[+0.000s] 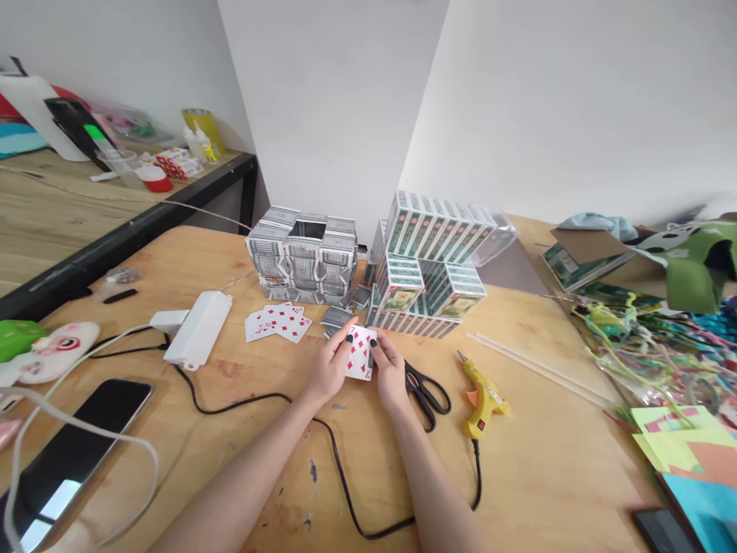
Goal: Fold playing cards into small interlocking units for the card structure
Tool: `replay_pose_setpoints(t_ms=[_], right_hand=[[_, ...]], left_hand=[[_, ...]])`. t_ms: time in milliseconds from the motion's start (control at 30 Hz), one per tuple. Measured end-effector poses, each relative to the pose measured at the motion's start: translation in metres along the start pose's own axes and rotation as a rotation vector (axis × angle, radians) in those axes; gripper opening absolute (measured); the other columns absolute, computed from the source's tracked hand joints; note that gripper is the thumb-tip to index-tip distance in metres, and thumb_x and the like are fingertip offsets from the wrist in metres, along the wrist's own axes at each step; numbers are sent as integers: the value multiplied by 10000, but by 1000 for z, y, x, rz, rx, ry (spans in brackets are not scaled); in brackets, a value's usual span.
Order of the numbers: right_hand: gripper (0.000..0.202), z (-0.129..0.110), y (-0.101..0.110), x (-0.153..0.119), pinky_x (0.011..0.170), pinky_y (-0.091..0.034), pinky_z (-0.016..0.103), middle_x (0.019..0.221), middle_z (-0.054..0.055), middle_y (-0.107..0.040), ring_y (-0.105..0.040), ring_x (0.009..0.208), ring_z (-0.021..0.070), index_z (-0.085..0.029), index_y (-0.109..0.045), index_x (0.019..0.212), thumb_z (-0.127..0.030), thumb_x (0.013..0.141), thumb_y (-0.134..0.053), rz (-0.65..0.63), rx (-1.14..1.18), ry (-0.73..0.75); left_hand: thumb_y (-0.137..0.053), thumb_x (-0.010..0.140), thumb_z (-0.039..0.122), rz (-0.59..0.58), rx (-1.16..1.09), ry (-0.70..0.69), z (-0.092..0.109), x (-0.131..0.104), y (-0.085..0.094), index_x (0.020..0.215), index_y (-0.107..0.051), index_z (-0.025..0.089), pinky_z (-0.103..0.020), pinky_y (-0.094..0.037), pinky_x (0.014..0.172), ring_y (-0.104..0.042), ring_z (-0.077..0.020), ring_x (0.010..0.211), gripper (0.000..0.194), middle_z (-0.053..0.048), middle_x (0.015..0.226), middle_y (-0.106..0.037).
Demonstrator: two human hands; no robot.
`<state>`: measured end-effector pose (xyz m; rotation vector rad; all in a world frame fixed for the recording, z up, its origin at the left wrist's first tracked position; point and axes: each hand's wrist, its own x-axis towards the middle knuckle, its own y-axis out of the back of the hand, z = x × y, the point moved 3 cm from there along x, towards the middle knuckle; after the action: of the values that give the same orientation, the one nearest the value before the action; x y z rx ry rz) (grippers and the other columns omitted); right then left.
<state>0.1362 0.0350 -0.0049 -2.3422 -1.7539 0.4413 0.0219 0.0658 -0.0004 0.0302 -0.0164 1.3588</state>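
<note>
card: diamond card (361, 352) is being pinched by left hand (331, 367) and right hand (390, 372), fingers closed on its edges
risk: card likely being creased if squeezed harder
nearby: scissors (426, 389), glue gun (482, 394)

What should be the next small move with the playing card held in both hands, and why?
Probably fold it: the left hand and right hand pinch the red playing card by opposite edges, and the card box structure behind seems built from folded cards.

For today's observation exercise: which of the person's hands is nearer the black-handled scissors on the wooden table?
Right. The right hand sits just beside the black-handled scissors, on their left; the left hand is farther left, across the red-diamond playing card both hold.
</note>
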Motion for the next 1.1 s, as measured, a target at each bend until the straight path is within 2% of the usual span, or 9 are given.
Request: replay_pose_setpoints(t_ms=[100,300,533,600,733,833,967,1033,1100], right_hand=[[309,0,-2,-1,608,-457,256,895,14,-661,-575,682,153,-207,-603,1001,-302,711,-554,3,59,-25],[398,5,-1,0,586,-464,269,901,35,-662,-597,718,185,-194,-588,1060,-352,695,-572,28,82,-91],[306,6,2,1,694,-483,307,926,30,-660,-602,796,197,-199,-612,965,-369,717,-556,58,2,-30],[318,6,2,1,713,-482,316,947,38,-657,-598,821,204,-197,-609,982,-370,723,-549,56,-34,-15],[316,6,4,1,756,-467,317,996,38,-645,-581,873,205,-201,-610,994,-367,733,-540,71,-103,20],[303,5,4,1,771,-459,313,1015,35,-641,-573,899,203,-203,-616,989,-353,737,-540,74,-121,31],[308,2,2,1,808,-452,316,1028,27,-643,-572,936,202,-213,-629,1013,-328,741,-543,32,-86,28],[339,0,1,0,818,-452,321,1041,27,-644,-566,970,208,-220,-626,1053,-323,742,-542,18,-86,35],[369,-1,2,1,803,-459,325,1041,29,-648,-565,976,215,-220,-619,1084,-328,740,-542,26,-106,36]], left_hand=[[-404,800,231,-15,4,0,1,-2,-2,1275,-462,151,-183,-332,485,-358,-73,507,485,-6,745,-594],[-400,804,239,-1,3,-13,3,-3,-2,1277,-457,161,-192,-368,519,-406,-78,550,484,-32,885,-624],[-413,807,232,-26,-61,18,4,-3,-4,1269,-425,162,-193,-336,462,-368,-77,472,468,21,637,-533],[-431,805,243,-12,-119,35,2,-2,-5,1208,-444,168,-193,-357,474,-419,-82,498,410,18,668,-541],[-474,794,270,44,-118,44,0,0,-6,951,-519,159,-190,-377,498,-457,-87,541,197,23,673,-535],[-465,805,272,52,-76,23,-1,1,-5,934,-537,159,-194,-377,505,-451,-87,539,186,27,661,-535],[-457,813,291,77,-6,-6,-1,1,-2,1024,-575,156,-232,-437,615,-543,-127,684,277,-36,843,-630],[-453,818,305,71,8,-8,-2,1,-2,1087,-574,161,-261,-456,703,-571,-158,811,329,-68,991,-636],[-445,822,312,50,19,3,-4,1,-1,1136,-561,165,-279,-461,745,-575,-174,873,366,-73,1044,-630]])
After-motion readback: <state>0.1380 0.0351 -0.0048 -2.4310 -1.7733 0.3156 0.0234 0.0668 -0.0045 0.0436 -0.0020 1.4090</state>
